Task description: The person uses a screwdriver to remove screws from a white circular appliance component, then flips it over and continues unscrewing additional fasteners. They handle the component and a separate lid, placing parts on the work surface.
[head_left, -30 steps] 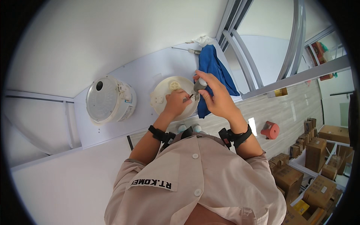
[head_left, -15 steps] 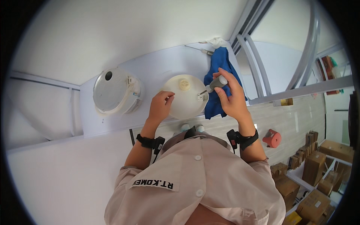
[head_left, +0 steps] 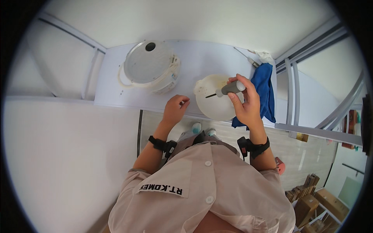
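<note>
My right hand (head_left: 248, 101) is closed around the grey-and-white handle of a screwdriver (head_left: 232, 89). Its dark shaft points left over a round, cream-white, bowl-like part (head_left: 213, 105), partly covered by that hand. I cannot tell whether the tip touches the part. Left of it, at the front of the bench, my left hand (head_left: 175, 110) has curled fingers with thumb and forefinger close together; whatever is in them, if anything, is hidden. Farther back on the left lies a white round appliance body (head_left: 149, 64) with a grey metal face, a dark round hole and a loop handle.
A blue cloth (head_left: 265, 87) lies at the bench's right end. Behind it are a second screwdriver (head_left: 252, 62) and a crumpled white cloth (head_left: 265, 57). A grey metal frame (head_left: 291, 93) rises at the right. A red stool (head_left: 279, 166) and cardboard boxes (head_left: 307, 207) stand lower right.
The view has swung left. My right hand has carried the screwdriver left over the round part, from the small metal piece at its right edge. My left hand has drawn away from the part's left side.
</note>
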Available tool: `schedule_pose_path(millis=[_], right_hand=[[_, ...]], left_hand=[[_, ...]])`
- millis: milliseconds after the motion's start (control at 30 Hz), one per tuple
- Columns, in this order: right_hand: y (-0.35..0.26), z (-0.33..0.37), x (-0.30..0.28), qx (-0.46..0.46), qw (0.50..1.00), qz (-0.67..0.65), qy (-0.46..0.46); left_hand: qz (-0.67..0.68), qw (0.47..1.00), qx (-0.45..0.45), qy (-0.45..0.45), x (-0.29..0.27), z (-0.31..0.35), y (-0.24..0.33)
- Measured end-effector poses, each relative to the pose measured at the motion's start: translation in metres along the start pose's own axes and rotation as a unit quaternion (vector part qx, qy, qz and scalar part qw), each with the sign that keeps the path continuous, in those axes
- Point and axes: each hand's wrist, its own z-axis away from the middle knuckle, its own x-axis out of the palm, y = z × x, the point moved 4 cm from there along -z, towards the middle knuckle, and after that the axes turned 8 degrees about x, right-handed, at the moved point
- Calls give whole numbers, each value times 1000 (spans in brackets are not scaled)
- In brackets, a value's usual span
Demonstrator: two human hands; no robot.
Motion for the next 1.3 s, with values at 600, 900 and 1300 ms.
schedule_pose_path(millis=[600,900,1300], right_hand=[[1,-8,32,3,999,28,-40],[-3,-11,37,5,1000,29,-4],[-2,-8,31,13,999,38,-8]], left_hand=[[-74,997,4,-9,6,-11,-47],[-133,990,10,-37,10,-16,-47],[-58,996,-14,-73,9,-23,-33]])
